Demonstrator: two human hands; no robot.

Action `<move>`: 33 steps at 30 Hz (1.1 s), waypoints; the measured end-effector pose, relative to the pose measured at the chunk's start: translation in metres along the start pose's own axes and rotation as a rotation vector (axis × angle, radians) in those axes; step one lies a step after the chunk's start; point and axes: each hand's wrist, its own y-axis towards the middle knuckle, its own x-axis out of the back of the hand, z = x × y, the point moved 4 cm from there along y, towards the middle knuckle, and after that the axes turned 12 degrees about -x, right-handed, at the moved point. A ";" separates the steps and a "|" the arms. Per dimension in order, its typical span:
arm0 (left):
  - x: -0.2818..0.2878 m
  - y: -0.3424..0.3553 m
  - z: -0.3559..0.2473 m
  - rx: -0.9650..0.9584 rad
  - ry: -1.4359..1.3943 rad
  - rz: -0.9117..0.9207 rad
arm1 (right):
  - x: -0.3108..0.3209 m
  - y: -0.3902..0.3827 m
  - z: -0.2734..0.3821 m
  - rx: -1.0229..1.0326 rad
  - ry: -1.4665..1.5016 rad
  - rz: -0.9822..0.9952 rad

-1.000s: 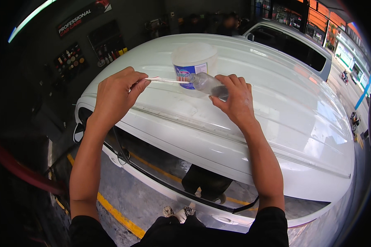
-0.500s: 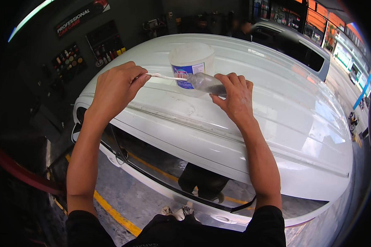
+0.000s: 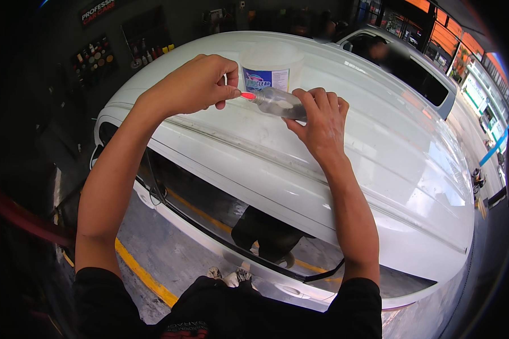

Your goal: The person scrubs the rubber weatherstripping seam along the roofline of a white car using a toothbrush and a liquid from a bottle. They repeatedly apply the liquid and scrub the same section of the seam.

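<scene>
My left hand [image 3: 203, 85] pinches a thin brush handle, red at the visible end [image 3: 247, 95], which reaches into the mouth of a translucent bottle. My right hand [image 3: 319, 121] grips that bottle [image 3: 277, 103], tilted almost sideways, with greyish dark contents and a pale shape inside. Just behind the bottle, a white translucent bucket [image 3: 271, 55] with a blue label stands on the white vehicle roof [image 3: 390, 175]. Both hands are raised above this roof.
Below me are the vehicle's dark side windows [image 3: 192, 198] and a yellow floor line [image 3: 141, 271]. A grey vehicle [image 3: 435, 79] is parked beyond the roof, with a blurred person [image 3: 377, 50] beside it. A wall rack [image 3: 90, 56] holds several bottles at back left.
My left hand has moved up and right, closer to the bottle mouth; the long white handle that showed between them is mostly hidden, leaving a short red piece visible. The view has shifted slightly.
</scene>
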 end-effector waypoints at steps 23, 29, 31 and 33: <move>0.010 0.019 0.026 0.161 -0.104 0.188 | -0.013 -0.006 0.004 -0.009 -0.078 0.028; 0.028 0.011 0.020 0.094 0.015 0.116 | -0.017 -0.006 0.000 -0.081 -0.086 0.107; 0.031 0.007 0.025 0.080 0.000 0.103 | -0.017 -0.007 0.002 -0.076 -0.089 0.111; 0.033 0.001 0.034 0.075 -0.013 0.087 | -0.018 -0.007 0.003 -0.072 -0.088 0.123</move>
